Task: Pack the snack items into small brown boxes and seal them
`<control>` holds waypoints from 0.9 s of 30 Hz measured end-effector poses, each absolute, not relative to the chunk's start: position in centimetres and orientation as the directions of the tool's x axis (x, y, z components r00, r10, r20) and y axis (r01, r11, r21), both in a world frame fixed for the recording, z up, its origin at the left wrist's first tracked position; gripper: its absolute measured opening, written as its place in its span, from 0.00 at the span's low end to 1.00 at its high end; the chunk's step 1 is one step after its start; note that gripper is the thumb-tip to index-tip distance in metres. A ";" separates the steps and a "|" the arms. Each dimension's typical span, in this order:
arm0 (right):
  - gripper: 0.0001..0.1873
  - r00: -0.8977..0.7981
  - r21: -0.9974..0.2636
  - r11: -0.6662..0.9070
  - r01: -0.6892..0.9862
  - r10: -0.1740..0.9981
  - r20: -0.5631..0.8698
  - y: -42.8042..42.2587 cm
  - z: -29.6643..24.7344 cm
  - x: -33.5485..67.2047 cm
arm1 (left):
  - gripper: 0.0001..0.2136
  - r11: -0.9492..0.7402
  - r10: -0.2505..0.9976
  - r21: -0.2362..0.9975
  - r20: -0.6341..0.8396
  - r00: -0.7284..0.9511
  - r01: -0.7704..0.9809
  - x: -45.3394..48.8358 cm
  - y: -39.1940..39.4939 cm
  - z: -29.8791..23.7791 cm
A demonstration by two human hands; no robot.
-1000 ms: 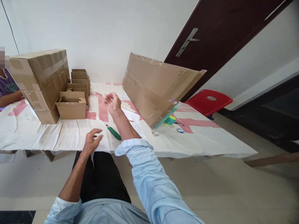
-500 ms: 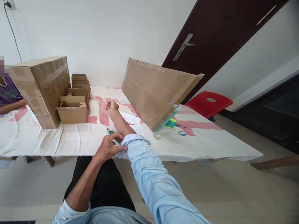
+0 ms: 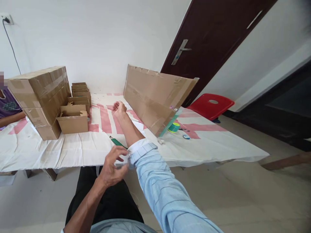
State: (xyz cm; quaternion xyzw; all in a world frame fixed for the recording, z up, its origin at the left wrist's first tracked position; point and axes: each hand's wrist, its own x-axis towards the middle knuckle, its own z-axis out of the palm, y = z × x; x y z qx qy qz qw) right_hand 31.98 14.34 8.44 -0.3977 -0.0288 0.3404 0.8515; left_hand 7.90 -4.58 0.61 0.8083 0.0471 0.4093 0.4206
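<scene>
My left hand (image 3: pixel 113 168) is beside the rolled cuff of my right sleeve (image 3: pixel 143 150). Its thumb and fingers are curved and apart; a pale, blurred bit shows between the fingertips and the cuff, too unclear to name. My right hand (image 3: pixel 119 108) is stretched out over the table, palm turned up, fingers loosely bent and apart, with nothing visible in it. Below my right forearm lies a green-handled tool (image 3: pixel 118 141), partly hidden by my left hand. White paper (image 3: pixel 139 125) shows beside the forearm.
Small open cardboard boxes (image 3: pixel 73 125) stand in a row beside stacked taped cartons (image 3: pixel 46 97). A large cardboard sheet (image 3: pixel 157 97) leans on the right. Near it lie a green-yellow tape roll (image 3: pixel 174 127) and a small blue roll (image 3: pixel 186 137). Another person's arm (image 3: pixel 12 119) rests at far left.
My left hand has loosened from the right cuff, its fingers now wider apart. My right hand has turned slightly, palm up. The view has shifted a little.
</scene>
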 end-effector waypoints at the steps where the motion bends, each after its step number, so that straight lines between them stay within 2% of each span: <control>1: 0.09 0.766 -0.687 0.463 -0.560 0.605 -0.216 14.3 8.7 32.1 | 0.19 -0.570 0.474 0.779 0.571 0.670 -0.262 7.8 -4.4 0.3; 3: 0.09 0.763 -0.671 0.479 -0.566 0.613 -0.206 14.4 9.2 32.0 | 0.18 -0.506 0.515 0.827 0.517 0.684 -0.245 8.2 -4.1 -0.3; 7: 0.09 0.753 -0.657 0.487 -0.575 0.628 -0.194 14.7 9.9 31.8 | 0.06 -0.576 0.519 0.768 0.609 0.600 -0.281 9.7 -4.4 -0.7; 10: 0.10 0.754 -0.652 0.491 -0.578 0.627 -0.196 14.7 10.2 32.0 | 0.07 -0.611 0.561 0.753 0.630 0.538 -0.244 10.4 -4.4 -0.8; 14: 0.11 0.761 -0.646 0.498 -0.579 0.615 -0.208 14.7 10.2 32.2 | 0.10 -0.686 0.684 0.727 0.654 0.322 -0.019 11.3 -3.5 -0.7; 16: 0.12 0.761 -0.645 0.498 -0.580 0.613 -0.212 14.9 10.1 32.2 | 0.11 -0.756 0.648 0.643 0.708 0.281 0.122 11.8 -3.3 -0.8; 18: 0.12 0.762 -0.645 0.497 -0.580 0.612 -0.213 15.1 10.1 32.1 | 0.12 -0.808 0.588 0.556 0.741 0.326 0.193 12.2 -3.6 -1.4; 21: 0.14 0.764 -0.642 0.502 -0.579 0.610 -0.211 15.2 10.2 32.3 | 0.12 -0.834 0.527 0.544 0.734 0.428 0.093 12.3 -4.7 -2.7; 23: 0.13 0.765 -0.635 0.512 -0.579 0.610 -0.206 15.2 10.4 32.4 | 0.11 -0.734 0.583 0.677 0.668 0.463 -0.054 12.3 -5.4 -3.2; 25: 0.12 0.766 -0.626 0.521 -0.580 0.612 -0.200 15.2 10.7 32.5 | 0.11 -0.492 0.712 0.851 0.514 0.478 -0.182 12.4 -5.6 -3.2; 27: 0.11 0.767 -0.622 0.529 -0.577 0.613 -0.191 15.2 11.0 32.3 | 0.13 -0.261 0.791 0.932 0.355 0.499 -0.250 12.9 -5.5 -2.8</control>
